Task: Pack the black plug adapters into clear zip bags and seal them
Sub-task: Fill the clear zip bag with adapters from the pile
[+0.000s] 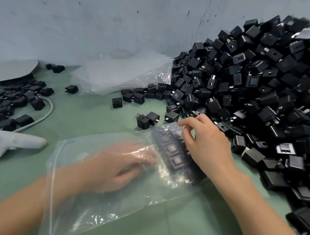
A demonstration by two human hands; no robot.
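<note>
A clear zip bag [93,202] lies flat on the green table in front of me, its open mouth toward the left. My left hand [119,168] is inside the bag, blurred, fingers stretched toward a row of black plug adapters [175,153] at the bag's closed end. My right hand [205,141] rests on the outside of the bag over that row, fingers loosely bent and holding nothing. A large heap of loose black adapters [262,93] fills the right side.
A stack of empty clear bags [120,76] lies at the back centre against the grey wall. Scattered adapters [151,118] sit just beyond the bag. At left are filled bags of adapters [6,103], a white cable [46,112] and a white handheld controller [13,143].
</note>
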